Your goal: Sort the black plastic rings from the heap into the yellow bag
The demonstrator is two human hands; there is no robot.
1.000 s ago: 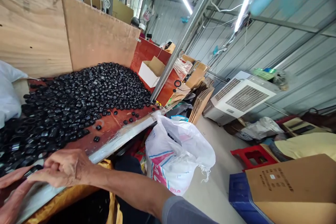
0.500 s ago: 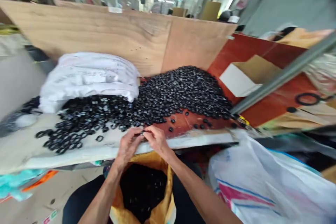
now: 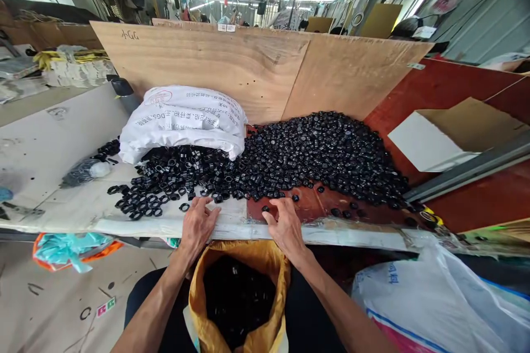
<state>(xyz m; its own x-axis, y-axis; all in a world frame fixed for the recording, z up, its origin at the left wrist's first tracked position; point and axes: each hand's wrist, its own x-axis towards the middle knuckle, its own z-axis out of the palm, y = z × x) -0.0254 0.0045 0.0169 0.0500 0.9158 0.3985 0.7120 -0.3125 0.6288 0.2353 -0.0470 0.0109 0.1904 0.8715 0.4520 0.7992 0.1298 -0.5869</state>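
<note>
My left hand (image 3: 199, 225) is at the table's front edge, thumb and fingers apart, its fingertips beside the black plastic rings (image 3: 151, 201). Nothing shows between those fingers. My right hand (image 3: 286, 230) reaches over the red part of the tabletop, also open, with thumb and forefinger spread. Close to its thumb tip lies a small black cap-like piece (image 3: 265, 208); whether they touch I cannot tell. Beyond this hand rises a big heap of small black round pieces (image 3: 323, 146). Below and between my forearms stands an open yellow sack (image 3: 199, 287) with black pieces inside.
A white printed sack (image 3: 186, 116) lies on the rings at the left. Wooden boards (image 3: 207, 60) wall the back. A grey metal bar (image 3: 467, 168) slants across the right, by an open cardboard box (image 3: 426, 140). A large white bag (image 3: 414, 298) stands at lower right.
My hands were together over the table edge, fingers meeting on something small. Now they are apart, left hand by the rings, right hand by the heap. The view has shifted left.
</note>
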